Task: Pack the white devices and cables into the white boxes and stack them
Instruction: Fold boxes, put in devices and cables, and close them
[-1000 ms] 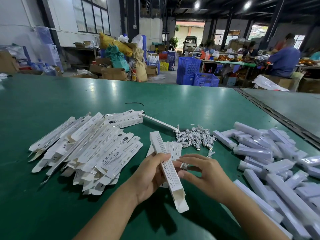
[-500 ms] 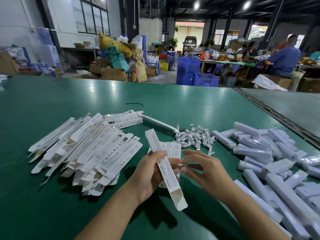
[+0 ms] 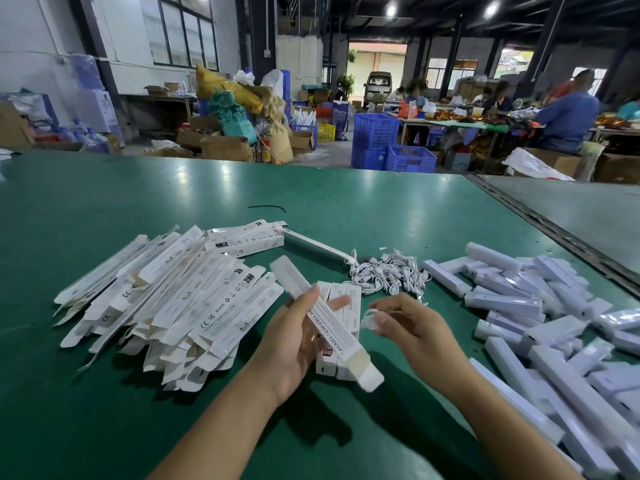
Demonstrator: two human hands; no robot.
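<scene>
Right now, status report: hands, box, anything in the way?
Left hand holds white box, near end open. Right hand pinches cable beside it, not yet inside. Nothing blocks the opening.

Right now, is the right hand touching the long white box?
Apart. The head view shows a gap between the right hand, which pinches a small white piece, and the long white box held by the left hand.

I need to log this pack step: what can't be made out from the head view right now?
- Inside the white box held by the left hand: head view, its own walls hide any contents.
- The small white piece pinched by the right hand: head view, motion-blurred, possibly a cable.
- The white devices pile: head view, cut off by the right and bottom edges.
</scene>
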